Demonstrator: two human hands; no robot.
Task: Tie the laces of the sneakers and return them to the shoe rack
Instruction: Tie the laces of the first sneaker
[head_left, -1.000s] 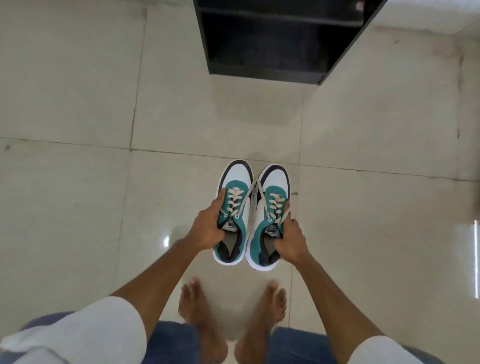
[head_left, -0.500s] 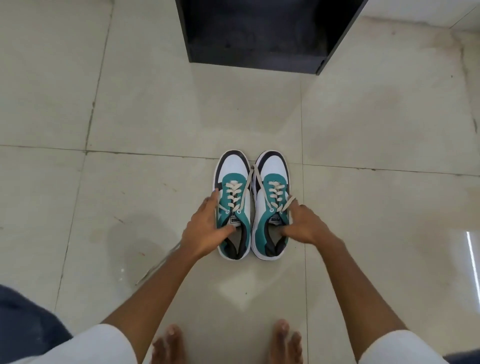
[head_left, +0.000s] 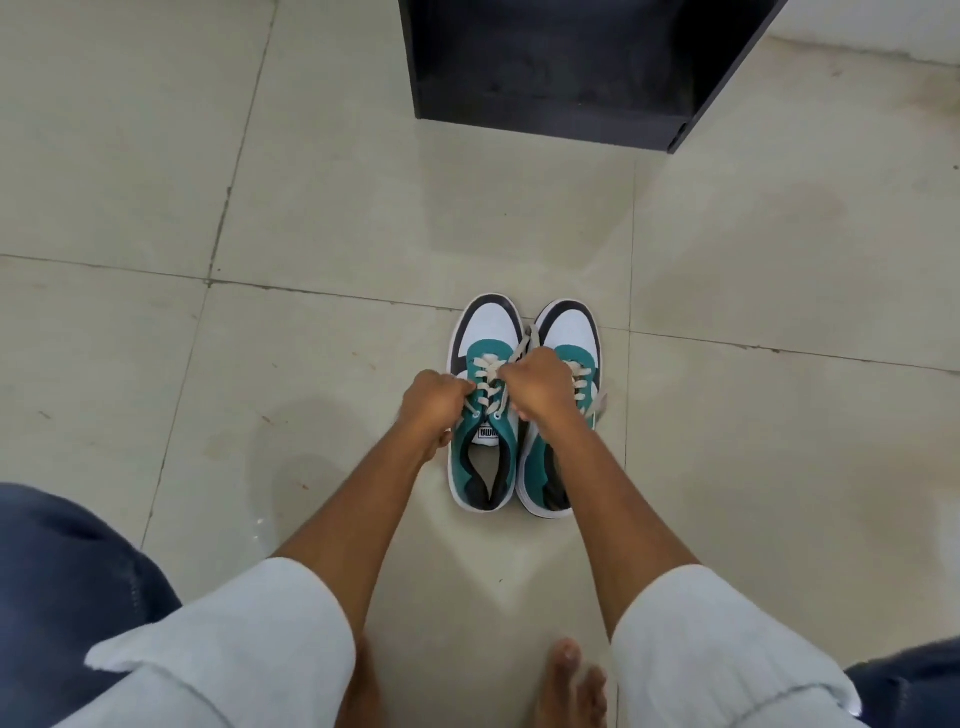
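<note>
Arms: both bare forearms stretch forward and down from rolled white sleeves (head_left: 249, 629), wrists bent so the knuckles face up over the shoes.
Left hand (head_left: 434, 400): sits at the outer side of the left teal, white and black sneaker (head_left: 485, 410), grip curled tight on a cream flat lace (head_left: 485, 387) near the eyelets.
Right hand (head_left: 540, 387): crosses inward over the gap between the shoes, grip closed into a fist on the other end of that same cream lace; a strand runs out of it toward the toes.
Right sneaker (head_left: 569, 332): matching teal, white and black one, just beside the left, mostly hidden under the right wrist, laces loose.
Where the shoes are: flat on the pale glossy tiled floor (head_left: 322, 208), toes pointing at the black wooden shoe rack (head_left: 566, 67), well apart from it.
Since half a second back: hands were holding the sneakers by the collars, now both are up on the left shoe's laces. Shoes haven't budged.
Also: bare toes (head_left: 571, 670) at the bottom edge, blue denim at both corners.
</note>
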